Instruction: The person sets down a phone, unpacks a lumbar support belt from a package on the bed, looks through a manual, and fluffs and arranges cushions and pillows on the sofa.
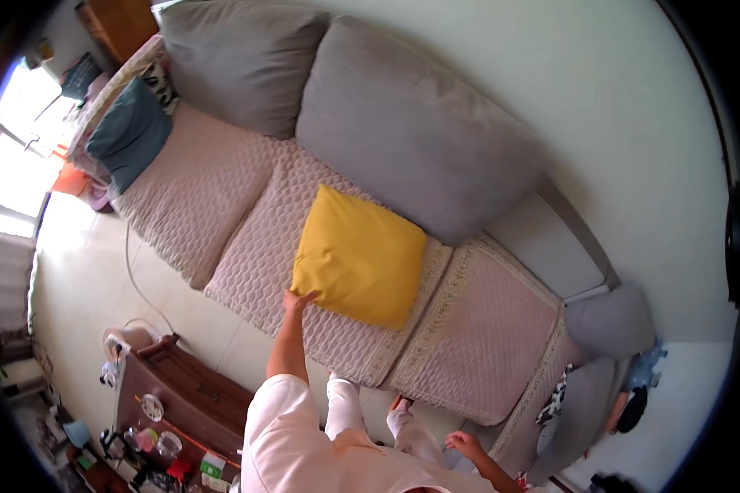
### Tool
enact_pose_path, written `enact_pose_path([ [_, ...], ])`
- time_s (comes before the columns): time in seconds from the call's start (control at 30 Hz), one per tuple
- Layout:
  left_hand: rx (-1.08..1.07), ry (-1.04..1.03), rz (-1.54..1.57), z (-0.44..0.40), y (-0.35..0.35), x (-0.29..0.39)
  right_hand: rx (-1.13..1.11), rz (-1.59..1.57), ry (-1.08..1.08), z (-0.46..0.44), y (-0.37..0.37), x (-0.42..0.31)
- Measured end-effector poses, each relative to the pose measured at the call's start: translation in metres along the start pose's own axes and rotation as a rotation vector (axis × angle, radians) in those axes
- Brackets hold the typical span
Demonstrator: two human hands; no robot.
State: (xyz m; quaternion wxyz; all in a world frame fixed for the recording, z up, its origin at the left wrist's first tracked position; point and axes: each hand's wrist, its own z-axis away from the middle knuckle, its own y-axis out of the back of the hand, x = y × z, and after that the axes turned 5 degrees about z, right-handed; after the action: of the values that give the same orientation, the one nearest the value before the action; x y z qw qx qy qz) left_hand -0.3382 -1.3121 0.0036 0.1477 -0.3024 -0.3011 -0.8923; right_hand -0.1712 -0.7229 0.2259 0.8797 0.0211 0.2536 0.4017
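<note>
A: Where's the yellow cushion point(360, 259)?
B: Lying on the middle part of the pink sofa point(485, 341), just in front of the big grey cushion point(423, 127).

A: And the hands?
B: The left hand point(298, 301) has closed on the yellow cushion's near corner, thumb on top. The right hand point(466, 444) hangs near the body, well apart from it, fingers curled. It's small and near the edge of the view, so I can't tell how tightly it's closed; I see nothing in it.

A: So which step is this?
B: Taking hold of the corner, I'd judge.

A: What would moving it call for?
B: A firm pinch there, probably, and perhaps the other hand on the far side, since soft stuffing sags from one corner.
</note>
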Motion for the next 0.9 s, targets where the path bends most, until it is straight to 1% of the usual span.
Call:
enact_pose_path([
  [0.03,-0.015,-0.006,0.091,-0.009,-0.007,-0.005,0.012,0.011,-0.015,0.002,-0.004,-0.006],
  [0.13,-0.194,0.106,0.094,-0.038,-0.034,-0.020,0.024,-0.019,-0.020,-0.007,-0.013,0.000],
  [0.17,-0.078,0.028,-0.236,-0.046,-0.048,-0.020,0.021,-0.045,-0.016,-0.010,-0.020,0.003],
  [0.2,-0.133,-0.019,-0.220,-0.049,-0.054,-0.024,0.016,-0.078,-0.042,-0.017,-0.023,0.005],
  [0.23,-0.186,-0.071,-0.204,-0.030,-0.055,0.001,0.011,-0.114,-0.062,-0.029,-0.022,0.001],
  [0.27,-0.241,-0.126,-0.186,-0.008,-0.056,0.027,0.029,-0.158,0.009,-0.047,-0.021,0.003],
  [0.3,-0.279,-0.202,0.053,0.012,-0.054,0.045,0.050,-0.203,0.080,-0.059,-0.020,0.005],
  [0.37,-0.455,-0.332,0.234,0.060,-0.048,0.075,0.192,-0.049,0.132,-0.073,-0.010,-0.037],
  [0.4,-0.546,-0.393,0.326,0.090,-0.043,0.091,0.330,0.105,0.228,-0.072,-0.006,-0.065],
  [0.43,-0.658,-0.409,0.406,0.128,-0.037,0.118,0.473,0.262,0.321,-0.072,0.001,-0.090],
  [0.5,-0.846,-0.400,0.606,0.198,-0.034,0.158,0.585,0.165,0.378,-0.074,0.015,-0.114],
  [0.57,-0.892,-0.407,0.757,0.283,-0.023,0.205,0.846,0.338,0.558,-0.075,0.027,-0.120],
  [0.6,-0.915,-0.413,0.833,0.324,-0.018,0.225,0.824,0.176,0.590,-0.069,0.029,-0.122],
  [0.67,-0.943,-0.255,0.911,0.398,-0.016,0.239,0.767,-0.143,0.654,-0.050,0.031,-0.124],
  [0.7,-1.028,-0.244,0.934,0.428,-0.017,0.241,0.737,-0.421,0.731,-0.022,0.035,-0.137],
  [0.73,-0.990,-0.234,0.898,0.462,-0.013,0.249,0.782,-0.393,0.731,-0.003,0.044,-0.126],
  [0.8,-0.843,-0.310,0.859,0.528,0.007,0.276,0.873,-0.336,0.734,0.028,0.062,-0.100],
  [0.87,-0.849,-0.447,0.995,0.564,0.019,0.296,0.890,-0.465,0.821,0.098,0.082,-0.101],
  [0.9,-0.886,-0.429,1.067,0.567,0.020,0.303,0.899,-0.529,0.862,0.136,0.094,-0.105],
])
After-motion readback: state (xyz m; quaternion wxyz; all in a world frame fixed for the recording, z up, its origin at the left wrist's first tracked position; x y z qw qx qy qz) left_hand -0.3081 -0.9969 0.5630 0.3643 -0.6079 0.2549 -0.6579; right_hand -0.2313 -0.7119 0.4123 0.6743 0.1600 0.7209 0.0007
